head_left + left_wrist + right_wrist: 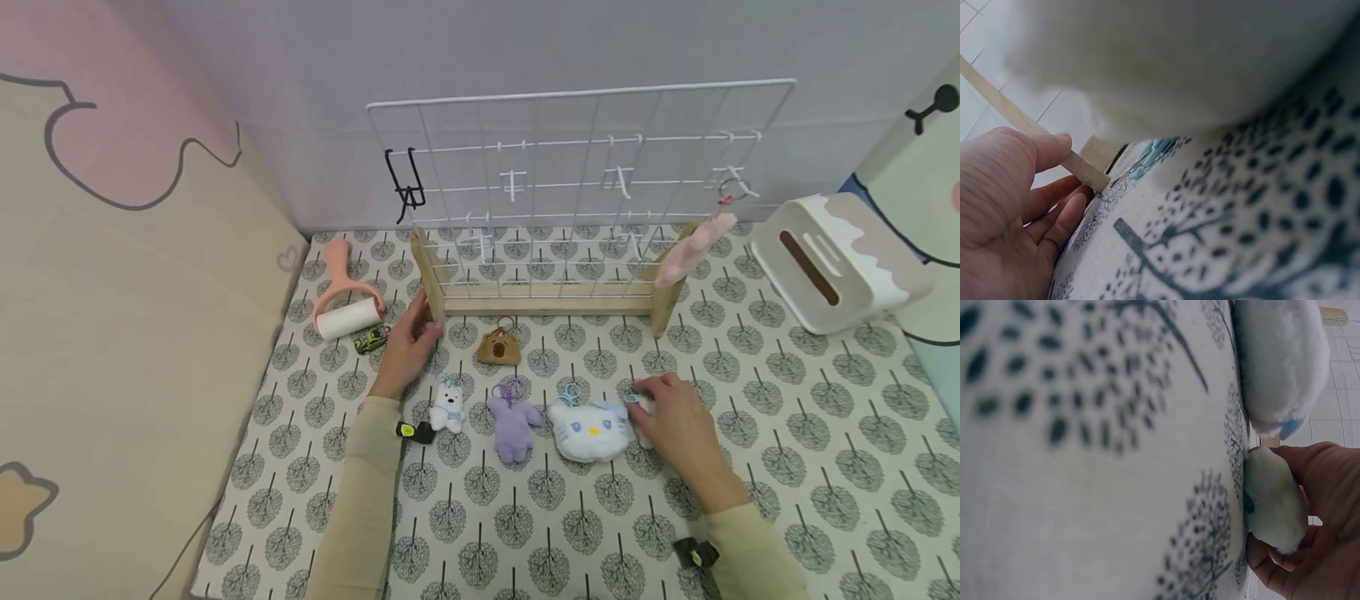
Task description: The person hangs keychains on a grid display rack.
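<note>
My left hand (407, 346) grips the left wooden foot (427, 279) of a white wire grid rack (555, 185); in the left wrist view the thumb and fingers lie on either side of the wood (1088, 169). With the right hand (681, 427) I pinch a small white plush keychain (1275, 500) low at the tabletop, mostly covered in the head view. Close to its left lies a white cat-face plush (591, 433) with blue ears. Further left are a purple plush (513, 427), a white bear plush (447, 407) and a brown bear-face pouch (498, 348).
A pink plush keychain (693, 250) hangs at the grid's right. White hooks (621, 182) and a black hook (408, 187) sit on the wires. A lint roller (348, 317) and a green toy car (371, 338) lie left; a white-and-pink box (840, 258) stands right.
</note>
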A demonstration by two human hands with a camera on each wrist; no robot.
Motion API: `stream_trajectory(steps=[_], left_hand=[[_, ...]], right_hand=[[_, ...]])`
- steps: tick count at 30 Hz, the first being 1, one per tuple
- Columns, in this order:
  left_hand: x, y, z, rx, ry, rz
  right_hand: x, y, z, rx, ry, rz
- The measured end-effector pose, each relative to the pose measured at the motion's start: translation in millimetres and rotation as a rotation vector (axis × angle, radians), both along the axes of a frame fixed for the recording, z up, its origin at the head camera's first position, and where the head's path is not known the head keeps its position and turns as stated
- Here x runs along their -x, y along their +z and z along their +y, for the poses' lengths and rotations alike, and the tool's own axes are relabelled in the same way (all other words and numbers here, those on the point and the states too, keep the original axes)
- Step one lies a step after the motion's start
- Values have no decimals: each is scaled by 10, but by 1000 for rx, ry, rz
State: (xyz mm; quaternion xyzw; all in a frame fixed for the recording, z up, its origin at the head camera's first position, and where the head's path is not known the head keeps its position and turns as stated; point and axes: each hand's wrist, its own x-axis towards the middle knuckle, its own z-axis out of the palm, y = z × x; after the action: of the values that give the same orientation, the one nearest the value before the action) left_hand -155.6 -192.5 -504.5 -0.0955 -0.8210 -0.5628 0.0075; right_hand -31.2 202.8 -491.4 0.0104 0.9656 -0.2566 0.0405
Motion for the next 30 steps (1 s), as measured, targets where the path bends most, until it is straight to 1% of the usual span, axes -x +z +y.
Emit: stream_trajectory(steps=[2,4,10,13,18,24,30], left_hand=[[11,-7,-5,1,-2,-1],[33,-43,-13,-2,-1,-2],[142,-301,-74,18,8,7],[164,-366,-98,17,8,18],[155,-376,-120,12,-3,29],[147,-365,-121,26,1,18],[148,-363,-116,14,-5,19]], right_hand=[[-6,-1,-4,11,-3,13],[-8,-8,-5,28,-5,20],[-11,-33,7,53,-15,18],[-10,-44,10,58,-17,8],[-5,-59,8,93,-20,14],[3,-71,12,126,-18,34],[11,-63,20,146,-30,19]])
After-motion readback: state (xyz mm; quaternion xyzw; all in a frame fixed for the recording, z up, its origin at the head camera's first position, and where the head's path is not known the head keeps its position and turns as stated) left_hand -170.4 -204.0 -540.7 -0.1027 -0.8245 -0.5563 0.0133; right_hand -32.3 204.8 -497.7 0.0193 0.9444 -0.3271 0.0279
